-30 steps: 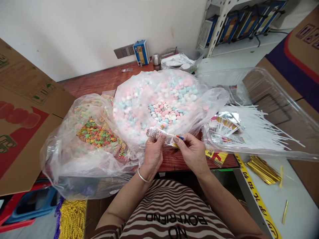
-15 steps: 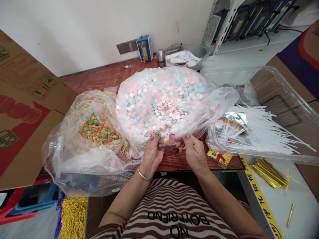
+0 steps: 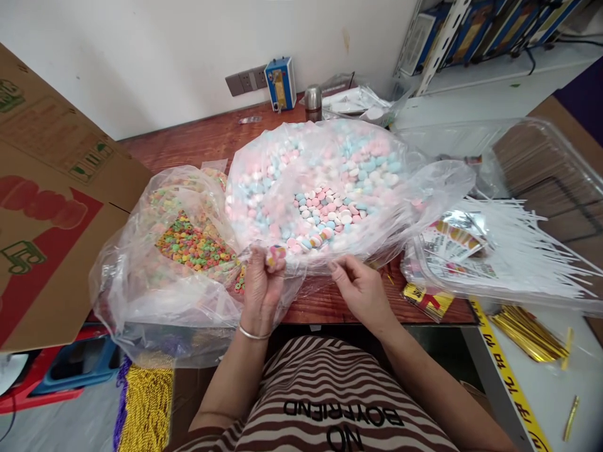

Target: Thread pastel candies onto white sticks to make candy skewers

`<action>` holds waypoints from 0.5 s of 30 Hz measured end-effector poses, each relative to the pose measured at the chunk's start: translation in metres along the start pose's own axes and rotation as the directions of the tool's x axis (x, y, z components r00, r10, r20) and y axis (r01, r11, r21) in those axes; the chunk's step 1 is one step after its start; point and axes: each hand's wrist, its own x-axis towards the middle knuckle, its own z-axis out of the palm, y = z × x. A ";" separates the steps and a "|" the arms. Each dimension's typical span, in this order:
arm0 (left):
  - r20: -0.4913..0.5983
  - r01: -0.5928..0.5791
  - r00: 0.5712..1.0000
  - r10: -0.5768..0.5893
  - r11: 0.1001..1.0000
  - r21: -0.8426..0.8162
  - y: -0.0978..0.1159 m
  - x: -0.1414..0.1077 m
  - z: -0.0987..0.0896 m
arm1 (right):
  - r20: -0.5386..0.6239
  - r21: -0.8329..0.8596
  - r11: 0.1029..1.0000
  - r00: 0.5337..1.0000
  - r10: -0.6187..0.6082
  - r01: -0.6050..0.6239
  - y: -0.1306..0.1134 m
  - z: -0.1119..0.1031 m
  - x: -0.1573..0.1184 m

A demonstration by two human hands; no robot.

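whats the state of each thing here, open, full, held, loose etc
left hand, closed on printed packet
right hand, fingers curled, grip unclear
bag of pastel candies, open, well filled
bag of ring-shaped pieces, open
clear tray, open, holding white sticks
gold strips, gathered together

The left fingers (image 3: 257, 258) partly hide the small printed packet (image 3: 277, 255).

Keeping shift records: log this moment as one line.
left hand: holds printed wrapper | right hand: near pastel candy bag, grip unclear | coloured-ring bag: alongside
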 end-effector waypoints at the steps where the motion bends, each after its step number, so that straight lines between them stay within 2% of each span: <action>1: 0.002 -0.046 0.999 0.046 0.999 0.004 0.009 0.001 -0.003 | 0.071 -0.052 0.999 0.997 -0.013 0.017 0.001 0.005 0.000; 4: -0.018 -0.116 0.993 0.116 0.993 0.024 0.028 0.002 -0.011 | 0.240 -0.128 0.987 0.969 -0.064 0.097 0.002 0.030 0.005; 8: -0.089 -0.119 0.988 0.124 0.992 0.051 0.032 0.002 -0.017 | 0.261 -0.208 0.972 0.964 -0.056 0.113 -0.004 0.068 0.026; 10: -0.122 -0.115 0.985 0.122 0.991 0.063 0.031 0.003 -0.019 | 0.288 -0.260 0.960 0.957 -0.027 0.105 -0.006 0.078 0.034; 12: -0.146 -0.118 0.981 0.127 0.990 0.071 0.031 0.005 -0.024 | 0.274 -0.297 0.950 0.962 -0.013 0.098 -0.003 0.078 0.033; 15: -0.182 -0.156 0.968 0.173 0.982 0.103 0.030 0.009 -0.034 | 0.169 -0.237 0.971 0.986 0.001 0.040 0.010 0.059 0.017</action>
